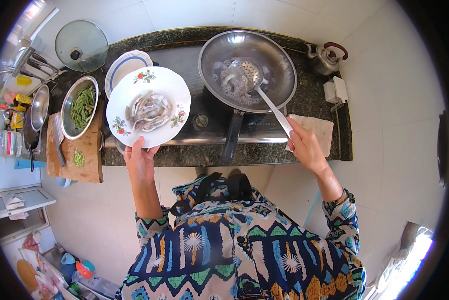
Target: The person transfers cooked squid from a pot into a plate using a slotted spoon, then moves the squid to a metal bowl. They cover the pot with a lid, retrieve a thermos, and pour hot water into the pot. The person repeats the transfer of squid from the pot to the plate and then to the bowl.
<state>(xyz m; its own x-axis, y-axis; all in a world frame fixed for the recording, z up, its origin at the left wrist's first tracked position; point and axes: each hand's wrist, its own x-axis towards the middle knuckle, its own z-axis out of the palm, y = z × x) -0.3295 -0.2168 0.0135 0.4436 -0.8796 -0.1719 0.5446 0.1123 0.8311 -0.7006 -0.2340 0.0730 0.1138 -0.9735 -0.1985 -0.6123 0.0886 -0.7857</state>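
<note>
My left hand (140,157) grips the near rim of a white plate with a rose pattern (175,84), thumb on top. Pale, greyish strips that look like cut squid (149,112) lie heaped in its middle. In my right hand (307,144) is the long handle of a metal skimmer ladle (256,71). Its perforated bowl sits inside a steel wok (280,56), in foamy liquid (243,98). Similar pale pieces (232,82) lie in the foam beside and partly over the ladle's bowl. The wok's black handle (232,137) points towards me.
Left of the plate are a blue-ringed plate (115,67), a steel bowl of cut green beans (82,107), and a wooden cutting board (91,165) with a knife (58,140) and chopped greens (78,159). A folded cloth (318,129) and a kettle (326,60) are at right.
</note>
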